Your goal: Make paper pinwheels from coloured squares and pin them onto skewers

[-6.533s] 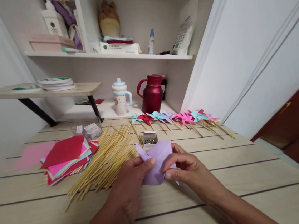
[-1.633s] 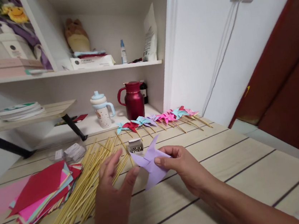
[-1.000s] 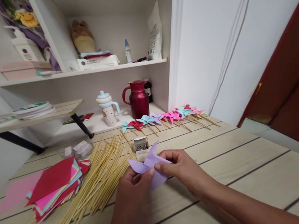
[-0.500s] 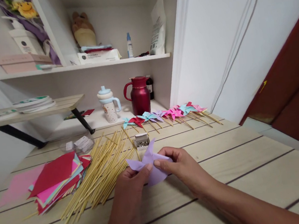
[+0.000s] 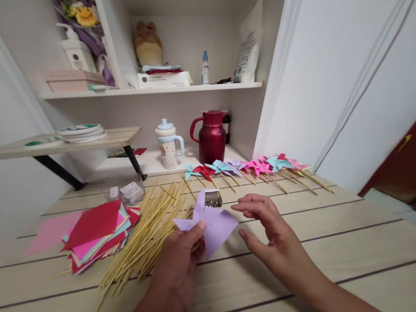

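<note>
Left to right: left hand (image 5: 184,259) pinches the purple paper pinwheel (image 5: 208,222) above the table (image 5: 353,239); behind it, a small box (image 5: 213,198) holds metal pins; right hand (image 5: 266,222), gripping earlier, has let go, fingers spread.

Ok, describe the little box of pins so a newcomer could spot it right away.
On the wooden table, look past the left hand holding the folded lilac paper. Just behind that paper sits the small open box, right of the bamboo sticks. It alone holds shiny metal pins.
</note>
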A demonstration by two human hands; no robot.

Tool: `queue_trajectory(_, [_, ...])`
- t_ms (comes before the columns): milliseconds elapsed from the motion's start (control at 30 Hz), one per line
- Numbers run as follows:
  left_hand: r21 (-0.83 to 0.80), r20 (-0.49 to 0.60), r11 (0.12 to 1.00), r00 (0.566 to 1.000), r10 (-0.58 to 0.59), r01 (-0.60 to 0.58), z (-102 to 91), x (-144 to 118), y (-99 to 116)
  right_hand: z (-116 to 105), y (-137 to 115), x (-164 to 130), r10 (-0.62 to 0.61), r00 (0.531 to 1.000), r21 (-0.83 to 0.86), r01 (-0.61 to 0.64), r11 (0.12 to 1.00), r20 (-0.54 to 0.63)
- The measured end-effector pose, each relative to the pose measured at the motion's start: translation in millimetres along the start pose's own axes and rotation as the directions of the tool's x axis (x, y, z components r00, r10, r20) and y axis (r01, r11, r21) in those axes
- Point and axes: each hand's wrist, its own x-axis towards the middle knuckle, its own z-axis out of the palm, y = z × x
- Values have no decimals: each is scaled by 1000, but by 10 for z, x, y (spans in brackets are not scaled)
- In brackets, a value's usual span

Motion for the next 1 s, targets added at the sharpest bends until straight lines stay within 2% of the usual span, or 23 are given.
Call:
queue_trajectory(100, [-48,-45,999,999,-7,5,2,16,14,13,-23,-9,-37,999,-74,37,997,9])
queue_trajectory(233, [-110,-62,994,998,-3,-3,5,12,24,17,-13,-20,-30,1000,-128,29,991,-7])
queue_trajectory(500, [-119,49,991,998,-46,52,11,-34,-13,14,-14,-22,-76,997,-175,74,982,-8])
queue_trajectory(700, [-85,28,994,997,-69,71,12,-43,-15,31,13,-15,-83,996,-155,78,985,-27])
queue_trajectory(900, [-26,32,999,999,-18,19,13,-48,-55,22,42,-4,-65,997,-126,58,990,-48])
queue_trajectory(1000, [22,52,1000,998,20,-21,13,-48,-81,12,39,-12,-93,995,-109,88,990,-43])
